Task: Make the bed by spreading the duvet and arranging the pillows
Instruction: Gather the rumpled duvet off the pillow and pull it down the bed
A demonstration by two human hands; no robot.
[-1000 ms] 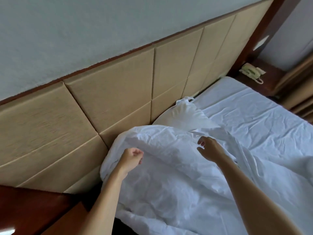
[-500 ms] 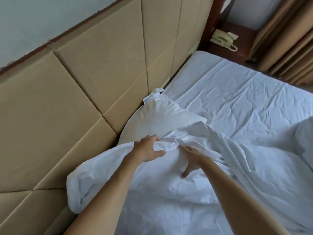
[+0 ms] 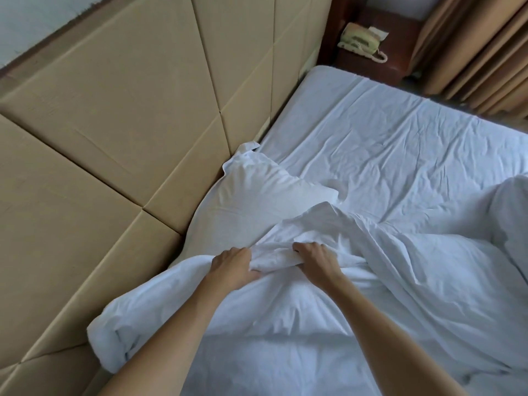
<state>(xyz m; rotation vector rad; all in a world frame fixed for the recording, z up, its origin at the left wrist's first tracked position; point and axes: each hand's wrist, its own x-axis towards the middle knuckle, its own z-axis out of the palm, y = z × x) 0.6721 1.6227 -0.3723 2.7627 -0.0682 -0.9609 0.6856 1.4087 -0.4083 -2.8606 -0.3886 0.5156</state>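
Note:
A crumpled white duvet [image 3: 328,315] covers the near part of the bed, its top edge bunched into a fold. My left hand [image 3: 233,265] and my right hand [image 3: 317,260] both grip that bunched fold, a short way apart. Just beyond them a white pillow [image 3: 257,201] leans against the padded headboard, its lower part hidden under the duvet. The bare white bed sheet [image 3: 385,144] stretches away to the right. Part of another white mound of bedding [image 3: 511,212] shows at the right edge.
The tan padded headboard [image 3: 128,132] runs along the left. A dark wooden nightstand [image 3: 374,52] with a pale telephone [image 3: 358,41] stands at the far corner. Beige curtains [image 3: 480,47] hang at the top right.
The view tilted down and the duvet edge came lower, baring more of the pillow. My hands moved together and closed on the bunched fold of the duvet.

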